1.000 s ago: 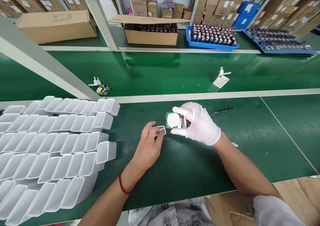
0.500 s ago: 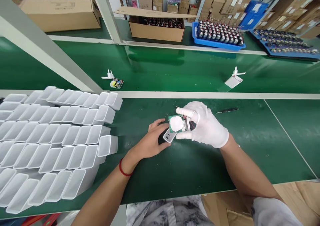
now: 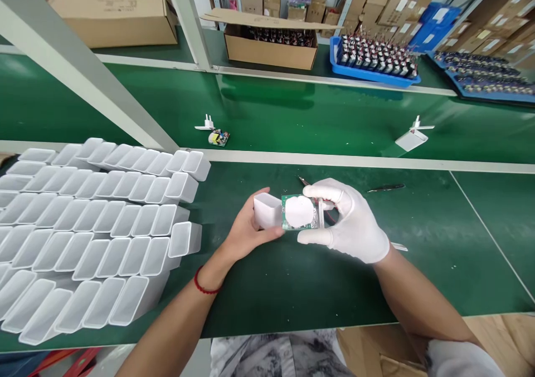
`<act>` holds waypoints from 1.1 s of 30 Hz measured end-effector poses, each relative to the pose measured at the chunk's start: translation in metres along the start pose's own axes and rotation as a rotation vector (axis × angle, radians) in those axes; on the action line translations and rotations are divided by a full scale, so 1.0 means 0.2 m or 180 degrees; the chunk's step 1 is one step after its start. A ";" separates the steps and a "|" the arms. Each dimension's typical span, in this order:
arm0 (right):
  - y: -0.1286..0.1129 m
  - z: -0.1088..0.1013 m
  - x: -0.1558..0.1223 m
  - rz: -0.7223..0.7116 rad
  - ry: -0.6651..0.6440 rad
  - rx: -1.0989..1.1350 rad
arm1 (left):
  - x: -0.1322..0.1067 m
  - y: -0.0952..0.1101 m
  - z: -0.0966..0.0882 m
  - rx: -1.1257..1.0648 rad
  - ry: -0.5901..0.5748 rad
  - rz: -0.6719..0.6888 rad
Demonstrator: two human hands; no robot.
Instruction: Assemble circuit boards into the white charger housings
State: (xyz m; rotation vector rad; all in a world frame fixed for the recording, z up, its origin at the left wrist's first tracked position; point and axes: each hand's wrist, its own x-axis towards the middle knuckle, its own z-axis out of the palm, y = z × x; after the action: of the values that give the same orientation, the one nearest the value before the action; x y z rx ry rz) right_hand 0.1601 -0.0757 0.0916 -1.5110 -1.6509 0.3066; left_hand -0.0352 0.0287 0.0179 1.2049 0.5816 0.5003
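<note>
My bare left hand (image 3: pixel 244 232) grips a white plastic casing (image 3: pixel 266 210), held off the green mat with its mouth turned towards the right. My gloved right hand (image 3: pixel 355 224) pinches a green circuit board (image 3: pixel 300 213) that carries a round white pad. The board's left edge sits right at the casing's mouth. Both hands meet over the middle of the near green mat (image 3: pixel 292 288).
Rows of empty white casings (image 3: pixel 96 221) lie packed at the left. Tweezers (image 3: pixel 384 188) rest on the mat to the right. On the far belt lie a plug part with a board (image 3: pixel 214 133) and a white plug piece (image 3: pixel 412 137). Cardboard box (image 3: pixel 271 45) and blue tray (image 3: pixel 374 59) stand behind.
My left hand lifted the casing off the mat and turned its mouth towards the board. My right hand brought the board down to the casing's opening.
</note>
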 end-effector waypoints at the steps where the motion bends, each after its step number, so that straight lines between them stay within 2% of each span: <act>1: 0.00 -0.01 0.00 0.0106 0.0058 0.0064 | 0.00 0.01 -0.01 -0.0185 -0.0137 -0.0108; 2: -0.01 -0.02 0.00 0.0193 0.0117 0.0105 | 0.01 0.02 -0.02 -0.0266 -0.0211 -0.0165; 4: -0.01 -0.04 0.00 0.0272 0.0155 0.0108 | 0.01 0.03 -0.03 -0.0041 -0.0123 -0.0049; 7: 0.00 -0.05 0.00 0.0022 0.0005 -0.0078 | 0.00 0.02 -0.01 0.0478 0.0053 0.0569; 11: 0.00 -0.04 0.00 -0.0515 -0.0114 -0.0519 | -0.02 -0.01 0.02 0.0862 -0.0328 0.1008; 16: -0.03 -0.04 0.02 -0.0911 -0.0263 -0.1018 | -0.03 0.00 0.00 0.1633 -0.0657 0.1090; 20: -0.06 -0.03 0.01 -0.1124 -0.0316 -0.1399 | -0.02 -0.01 0.00 0.1801 -0.0505 0.1211; 25: -0.09 -0.02 0.01 -0.1079 -0.0634 -0.1691 | -0.02 -0.03 0.03 0.2051 -0.0342 0.1312; 28: -0.10 -0.03 0.02 -0.1002 -0.0870 -0.1707 | -0.02 -0.02 0.03 0.2068 -0.0357 0.1414; 33: -0.12 -0.03 0.03 -0.0960 -0.0987 -0.1788 | -0.02 -0.02 0.02 0.2062 -0.0438 0.1428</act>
State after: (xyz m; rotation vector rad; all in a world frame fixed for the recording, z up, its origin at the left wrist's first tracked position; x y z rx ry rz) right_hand 0.1488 -0.0784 0.1135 -1.6312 -2.3176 -0.1089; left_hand -0.0356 0.0214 0.0150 1.9943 0.3564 0.6199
